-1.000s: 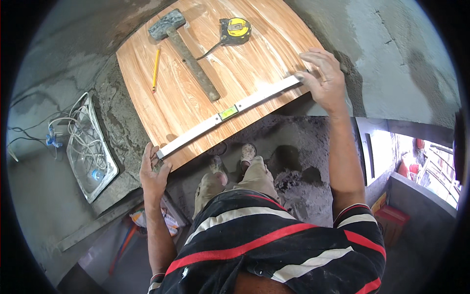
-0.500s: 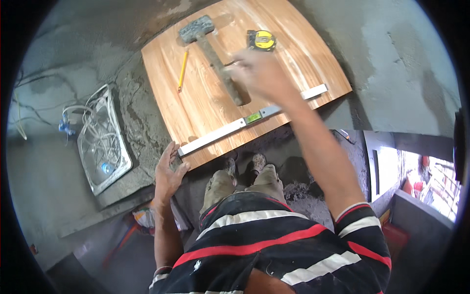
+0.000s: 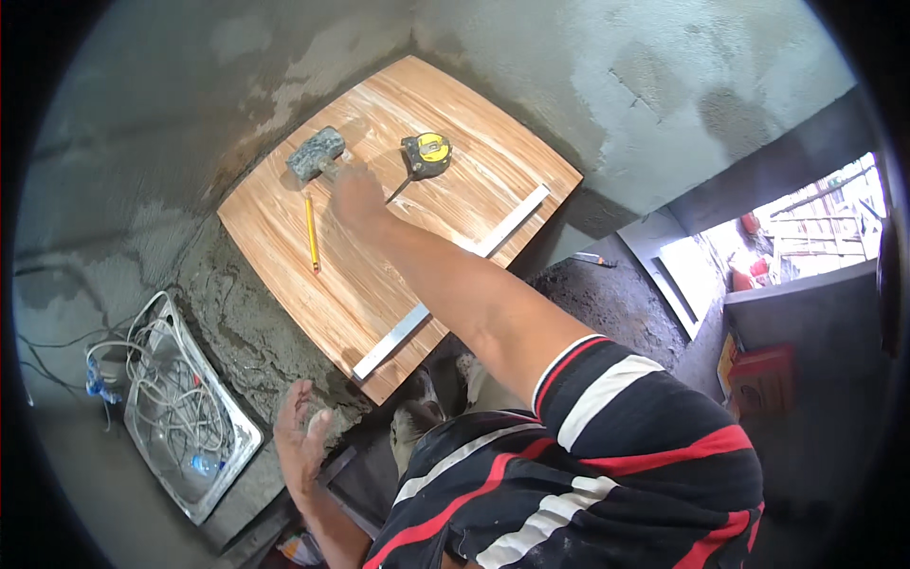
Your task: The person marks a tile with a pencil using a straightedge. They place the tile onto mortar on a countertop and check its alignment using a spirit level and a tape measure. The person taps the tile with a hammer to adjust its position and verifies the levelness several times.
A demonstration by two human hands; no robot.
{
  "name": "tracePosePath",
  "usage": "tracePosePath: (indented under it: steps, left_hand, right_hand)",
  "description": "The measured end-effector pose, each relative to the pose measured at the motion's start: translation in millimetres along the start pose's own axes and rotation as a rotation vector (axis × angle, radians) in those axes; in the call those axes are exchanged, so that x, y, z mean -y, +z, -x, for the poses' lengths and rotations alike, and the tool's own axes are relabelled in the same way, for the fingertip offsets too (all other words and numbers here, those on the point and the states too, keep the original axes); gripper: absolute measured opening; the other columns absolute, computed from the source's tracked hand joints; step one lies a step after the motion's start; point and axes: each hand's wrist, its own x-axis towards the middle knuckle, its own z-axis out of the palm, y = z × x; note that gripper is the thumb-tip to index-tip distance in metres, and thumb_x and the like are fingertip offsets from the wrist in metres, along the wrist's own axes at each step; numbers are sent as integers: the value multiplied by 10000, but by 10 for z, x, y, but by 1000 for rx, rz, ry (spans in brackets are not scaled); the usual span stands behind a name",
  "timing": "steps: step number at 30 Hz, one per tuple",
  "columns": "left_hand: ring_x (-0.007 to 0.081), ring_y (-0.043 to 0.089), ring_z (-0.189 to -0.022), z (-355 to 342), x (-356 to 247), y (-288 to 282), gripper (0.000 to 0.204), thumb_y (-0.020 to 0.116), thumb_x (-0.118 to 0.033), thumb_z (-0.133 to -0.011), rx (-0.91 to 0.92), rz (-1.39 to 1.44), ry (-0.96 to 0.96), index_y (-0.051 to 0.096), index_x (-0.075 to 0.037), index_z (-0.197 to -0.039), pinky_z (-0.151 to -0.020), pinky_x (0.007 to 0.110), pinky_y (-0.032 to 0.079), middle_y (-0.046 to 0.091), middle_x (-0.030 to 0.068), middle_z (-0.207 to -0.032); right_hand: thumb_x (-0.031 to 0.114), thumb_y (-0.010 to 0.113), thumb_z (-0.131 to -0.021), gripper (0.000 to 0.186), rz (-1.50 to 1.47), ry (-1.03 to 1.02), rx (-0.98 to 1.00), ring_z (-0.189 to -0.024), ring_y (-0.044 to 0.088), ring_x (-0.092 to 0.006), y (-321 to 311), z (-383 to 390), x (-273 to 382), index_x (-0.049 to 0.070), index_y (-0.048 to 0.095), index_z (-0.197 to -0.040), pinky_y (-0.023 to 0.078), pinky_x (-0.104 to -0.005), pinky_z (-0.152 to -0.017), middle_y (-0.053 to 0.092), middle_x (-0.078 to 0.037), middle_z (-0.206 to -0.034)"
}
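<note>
R hand point(image 3: 358, 197): fingers curled rnd hammer point(image 3: 316, 155), nr far-L edge of board point(image 3: 502, 161); L hand point(image 3: 301, 436): empty, fingers half-spread, off near corner.

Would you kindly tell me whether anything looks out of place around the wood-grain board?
Yes: left of the wood-grain board, the shallow basin holds a loose tangle of pale cables, some looping over its rim. That looks untidy and odd for a basin. Otherwise, nothing obvious stands out.
</note>
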Motion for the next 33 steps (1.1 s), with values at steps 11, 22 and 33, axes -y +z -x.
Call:
tracePosePath:
  steps: [11, 22, 33]
  left_hand:
    - [273, 629, -1262, -1220, -1308, 495, 554, 744, -278, -919, 305, -190, 458, 607, -7, -1383, -1069, 395, 481, 670, 152, -1360]
    - [421, 555, -1306, -2896, -1881, 3362, 468, 616, -260, -983, 399, -464, 777, 615, 45, -1338, -1119, 442, 434, 604, 273, -1375]
    - [394, 217, -1574, -3505, -1545, 4087, 662, 446, -372, -1062, 70, -949, 671, 369, 58, -1559, -1279, 528, 167, 278, 228, -1682]
  right_hand:
    - [309, 648, -995, 401, -378, 25, 106, -845, 673, -200, -2513, 174, -357, 45, 673, -1295, 544, -353, -727, 719, -118, -1041]
    - [206, 537, -1066, 425, -45, 54, -76, -865, 694, -283, -2668, 197, -2856, 35, 567, -1454, 543, -395, -825, 729, -183, -1018]
    - [229, 549, -1047, 458, 28, 97, 102, -1053, 668, -474, -2496, 47, -3150, 121, 535, -1491, 530, -523, -913, 690, -291, -1152]
